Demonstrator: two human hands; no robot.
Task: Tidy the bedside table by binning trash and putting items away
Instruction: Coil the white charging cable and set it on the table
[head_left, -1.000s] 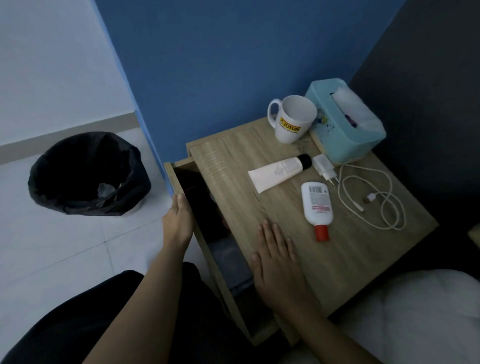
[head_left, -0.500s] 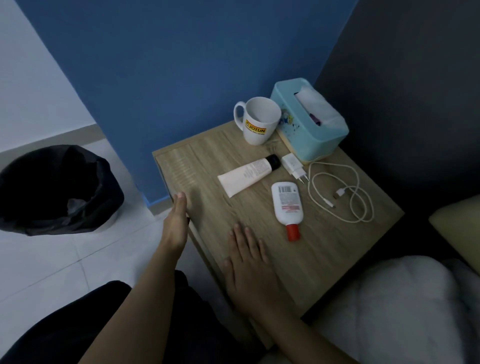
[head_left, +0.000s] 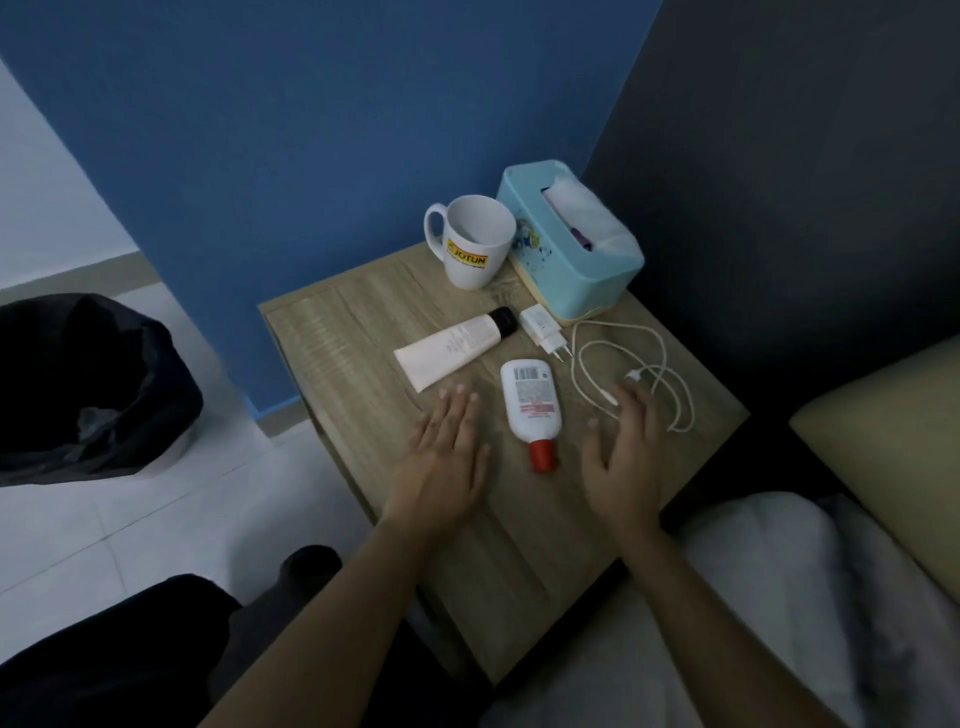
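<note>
On the tabletop (head_left: 353, 343), near its middle, a white bottle (head_left: 530, 402) with a red cap lies flat between the left hand (head_left: 447, 452) and the right hand (head_left: 623, 462); both have the fingers straight and released, grasping nothing. A white tube (head_left: 449, 347) and a charger plug (head_left: 542, 328) lie behind the bottle, a coiled cable (head_left: 662, 364) lies by the right edge, and a mug (head_left: 475, 244) and a tissue box (head_left: 571, 270) stand at the far corner.

dim bluish light, soft focus, fingers (head_left: 631, 400) motion-blurred, wide-angle bending at edges
</note>
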